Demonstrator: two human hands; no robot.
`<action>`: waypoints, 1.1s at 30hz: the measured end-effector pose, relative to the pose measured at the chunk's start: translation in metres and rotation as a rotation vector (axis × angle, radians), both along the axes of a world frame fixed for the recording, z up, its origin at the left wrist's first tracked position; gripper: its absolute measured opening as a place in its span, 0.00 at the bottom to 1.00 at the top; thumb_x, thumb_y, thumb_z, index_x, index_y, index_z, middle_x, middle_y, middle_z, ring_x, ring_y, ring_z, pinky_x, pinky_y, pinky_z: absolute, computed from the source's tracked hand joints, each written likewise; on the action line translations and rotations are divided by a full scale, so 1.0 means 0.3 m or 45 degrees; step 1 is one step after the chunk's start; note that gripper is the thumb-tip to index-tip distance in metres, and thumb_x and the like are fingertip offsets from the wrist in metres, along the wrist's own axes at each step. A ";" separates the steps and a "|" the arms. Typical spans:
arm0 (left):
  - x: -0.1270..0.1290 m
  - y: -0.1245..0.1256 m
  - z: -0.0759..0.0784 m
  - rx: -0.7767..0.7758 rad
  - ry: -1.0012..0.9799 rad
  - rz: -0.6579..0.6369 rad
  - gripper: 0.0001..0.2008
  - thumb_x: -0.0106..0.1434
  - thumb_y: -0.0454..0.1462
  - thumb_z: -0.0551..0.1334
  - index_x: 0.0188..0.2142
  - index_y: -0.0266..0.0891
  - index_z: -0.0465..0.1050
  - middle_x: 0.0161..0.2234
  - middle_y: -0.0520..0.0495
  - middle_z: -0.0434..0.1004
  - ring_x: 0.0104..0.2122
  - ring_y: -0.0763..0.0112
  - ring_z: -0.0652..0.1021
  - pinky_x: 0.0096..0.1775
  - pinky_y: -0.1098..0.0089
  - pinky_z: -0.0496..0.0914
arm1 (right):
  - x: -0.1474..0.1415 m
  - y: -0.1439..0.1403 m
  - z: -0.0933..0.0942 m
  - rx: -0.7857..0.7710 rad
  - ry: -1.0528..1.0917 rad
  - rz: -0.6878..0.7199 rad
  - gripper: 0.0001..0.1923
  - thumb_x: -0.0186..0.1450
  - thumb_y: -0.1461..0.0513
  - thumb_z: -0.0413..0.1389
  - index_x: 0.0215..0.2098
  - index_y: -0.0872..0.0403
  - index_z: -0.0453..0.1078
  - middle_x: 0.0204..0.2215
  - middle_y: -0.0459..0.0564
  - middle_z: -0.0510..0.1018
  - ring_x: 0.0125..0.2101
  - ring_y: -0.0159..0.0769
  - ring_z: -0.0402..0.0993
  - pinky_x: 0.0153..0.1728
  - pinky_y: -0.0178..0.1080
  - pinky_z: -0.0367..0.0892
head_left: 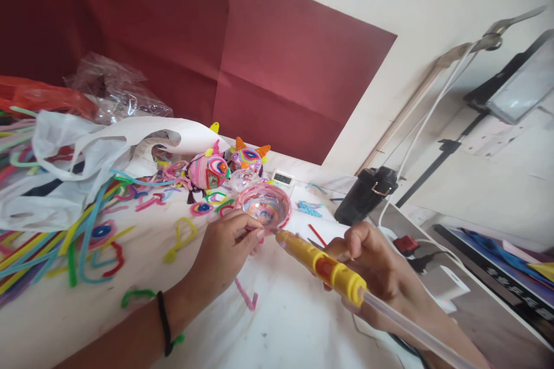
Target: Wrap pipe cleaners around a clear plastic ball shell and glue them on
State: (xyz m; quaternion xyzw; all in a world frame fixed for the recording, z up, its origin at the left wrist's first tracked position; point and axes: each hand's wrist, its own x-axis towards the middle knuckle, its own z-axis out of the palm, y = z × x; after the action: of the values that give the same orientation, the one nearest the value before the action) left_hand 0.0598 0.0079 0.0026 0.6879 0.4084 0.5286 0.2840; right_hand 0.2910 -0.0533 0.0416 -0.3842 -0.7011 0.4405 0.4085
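Observation:
My left hand pinches the near rim of a small clear bowl wrapped in pink and multicoloured pipe cleaners, holding it tilted on the white table. My right hand grips a yellow glue gun with a clear glue stick out of its back; its tip touches the bowl's rim beside my left fingers. A pink pipe cleaner piece lies under my left wrist.
Two round pipe-cleaner figures stand behind the bowl. Loose pipe cleaners and a white plastic bag cover the left. A small white timer, a black container and a white power strip with cables lie to the right.

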 end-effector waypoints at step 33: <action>0.000 0.002 -0.016 0.090 0.069 0.017 0.08 0.58 0.34 0.58 0.25 0.38 0.74 0.23 0.51 0.74 0.24 0.73 0.75 0.25 0.77 0.68 | 0.001 -0.009 -0.002 0.134 -0.059 0.014 0.20 0.60 0.68 0.60 0.36 0.46 0.52 0.34 0.44 0.73 0.33 0.34 0.71 0.32 0.33 0.68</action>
State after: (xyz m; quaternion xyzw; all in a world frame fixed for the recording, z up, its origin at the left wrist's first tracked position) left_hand 0.0598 0.0086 -0.0023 0.7089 0.4016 0.5255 0.2450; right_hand 0.2913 -0.0561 0.0408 -0.3685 -0.7347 0.3962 0.4092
